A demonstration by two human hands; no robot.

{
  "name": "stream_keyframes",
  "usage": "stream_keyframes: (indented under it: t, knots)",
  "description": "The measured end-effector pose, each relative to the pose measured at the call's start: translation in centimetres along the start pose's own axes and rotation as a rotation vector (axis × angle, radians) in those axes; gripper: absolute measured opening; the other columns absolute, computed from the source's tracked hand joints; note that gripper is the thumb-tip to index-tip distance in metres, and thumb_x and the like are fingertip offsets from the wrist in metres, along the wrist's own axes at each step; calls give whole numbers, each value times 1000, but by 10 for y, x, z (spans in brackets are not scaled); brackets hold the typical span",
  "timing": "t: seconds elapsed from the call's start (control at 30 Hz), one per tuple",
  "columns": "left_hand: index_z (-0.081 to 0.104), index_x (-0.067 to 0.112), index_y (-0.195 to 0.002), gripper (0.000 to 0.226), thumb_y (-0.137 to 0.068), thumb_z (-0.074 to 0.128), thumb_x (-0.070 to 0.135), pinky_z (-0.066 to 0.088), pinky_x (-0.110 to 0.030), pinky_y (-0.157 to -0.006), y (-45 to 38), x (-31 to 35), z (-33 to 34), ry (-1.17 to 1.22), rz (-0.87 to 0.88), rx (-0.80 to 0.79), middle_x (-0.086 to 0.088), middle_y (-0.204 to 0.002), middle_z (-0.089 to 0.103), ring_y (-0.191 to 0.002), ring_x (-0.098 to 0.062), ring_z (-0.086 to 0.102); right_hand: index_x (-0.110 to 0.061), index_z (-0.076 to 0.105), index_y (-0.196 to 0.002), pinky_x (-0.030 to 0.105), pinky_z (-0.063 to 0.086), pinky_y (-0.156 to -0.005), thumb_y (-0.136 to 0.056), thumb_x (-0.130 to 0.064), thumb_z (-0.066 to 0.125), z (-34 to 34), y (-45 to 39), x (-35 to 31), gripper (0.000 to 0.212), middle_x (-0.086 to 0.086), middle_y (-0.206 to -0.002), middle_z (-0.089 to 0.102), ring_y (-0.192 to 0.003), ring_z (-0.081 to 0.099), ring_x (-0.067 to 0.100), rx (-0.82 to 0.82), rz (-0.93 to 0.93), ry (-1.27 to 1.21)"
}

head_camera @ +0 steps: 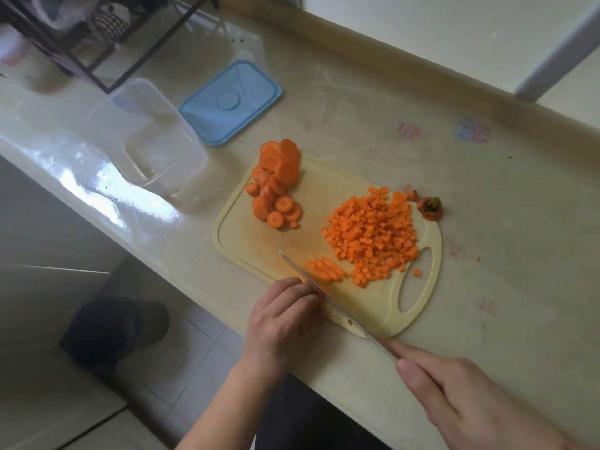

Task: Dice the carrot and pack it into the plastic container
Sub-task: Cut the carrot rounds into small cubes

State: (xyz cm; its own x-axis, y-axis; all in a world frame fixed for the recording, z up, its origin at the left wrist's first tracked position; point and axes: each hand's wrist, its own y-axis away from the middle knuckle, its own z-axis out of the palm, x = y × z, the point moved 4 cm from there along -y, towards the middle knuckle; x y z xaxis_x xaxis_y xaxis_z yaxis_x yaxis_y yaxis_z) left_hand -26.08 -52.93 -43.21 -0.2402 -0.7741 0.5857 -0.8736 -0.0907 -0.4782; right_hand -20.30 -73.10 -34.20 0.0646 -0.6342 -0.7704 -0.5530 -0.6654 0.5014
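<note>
Head view: two hands work with a knife on a cutting board full of carrot.

Nearest, the right hand (467, 394) is clenched around the handle of the knife (328, 297), and the blade runs from it up and to the left over the cutting board (246, 254). The left hand (282, 319) lies with curled fingers against the blade, and what it presses is hidden. Just beyond the left hand lie some carrot sticks (326, 270). Beyond the right hand is a pile of diced carrot (373, 235), with the carrot top (430, 207) past it on the surface (487, 254). Farther beyond the left hand are the carrot slices (276, 186). Farthest stand the empty plastic container (149, 138) and beside it the blue lid (230, 102).
</note>
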Motion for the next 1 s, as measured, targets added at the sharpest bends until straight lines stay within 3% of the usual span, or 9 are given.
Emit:
stream_keyframes:
  t: [0.13, 0.23, 0.3, 0.47, 0.6, 0.7, 0.83, 0.9, 1.0]
  knots:
    - [78, 0, -91, 11, -81, 81, -2, 57, -35, -88, -1, -1, 0, 16, -10, 2, -7, -102, 75, -99, -25, 69, -63, 47, -118, -1, 29, -98, -79, -83, 16, 10, -12, 7, 54, -56, -116, 42, -118, 41, -24, 55, -16, 29]
    - [77, 0, -90, 5, -85, 77, 1, 57, -36, -86, -1, -1, 0, 10, -11, -3, -7, -100, 74, -96, -26, 68, -52, 48, -124, -1, 38, -76, -88, -62, 27, 8, -16, -1, 44, -55, -76, 51, -84, 53, -26, 38, -14, -22]
    - [76, 0, -87, 4, -89, 73, 3, 56, -34, -84, -1, -1, 0, -2, -9, 6, -8, -96, 73, -93, -27, 66, -54, 55, -118, 3, 36, -59, -88, -50, 33, 4, -13, -1, 38, -30, -52, 51, -57, 52, -10, 18, 1, -137]
    - [75, 0, -90, 5, -87, 76, 3, 55, -33, -86, 1, -3, 3, -23, -35, 3, -9, -97, 71, -97, -26, 64, -49, 61, -81, 12, 31, -44, -87, -54, 35, -4, -1, 1, 27, -3, -50, 39, -41, 39, 3, -11, 79, -312]
    - [75, 3, -93, 12, -96, 68, 11, 56, -35, -85, -2, -3, 3, -7, -39, 12, -8, -100, 71, -100, -25, 64, -58, 60, -110, 13, 33, -44, -86, -51, 36, -10, 6, 0, 34, -5, -47, 39, -40, 38, 3, -4, 82, -270]
    - [69, 10, -91, 7, -92, 65, 5, 55, -36, -76, -6, 2, -13, 47, -63, 141, -5, -99, 66, -92, -24, 64, -61, 51, -121, 16, 44, -55, -88, -62, 31, -15, 11, 7, 39, -15, -56, 61, -52, 56, 4, 80, 40, -78]
    - [62, 10, -89, 13, -84, 60, -2, 51, -34, -72, -31, 17, -58, 44, -126, 377, -9, -89, 60, -80, -26, 60, -74, 7, -131, 30, 53, -73, -77, -85, 1, -15, 18, 18, 56, -13, -95, 72, -82, 66, 6, 174, -48, 388]
    - [68, 5, -89, 7, -85, 63, 1, 51, -33, -75, -53, 25, -71, 46, -94, 301, -10, -88, 62, -81, -27, 61, -64, 6, -139, 33, 53, -64, -83, -79, -2, -12, 17, 19, 58, -12, -90, 71, -77, 66, 10, 202, -103, 557]
    - [74, 10, -102, 19, -91, 65, 22, 51, -29, -86, -83, 21, -64, 66, -140, -146, 1, -102, 67, -97, -17, 62, -46, 46, -136, 32, 45, -37, -95, -67, 15, -13, 13, 13, 56, -8, -56, 61, -45, 58, 15, 207, -98, 670]
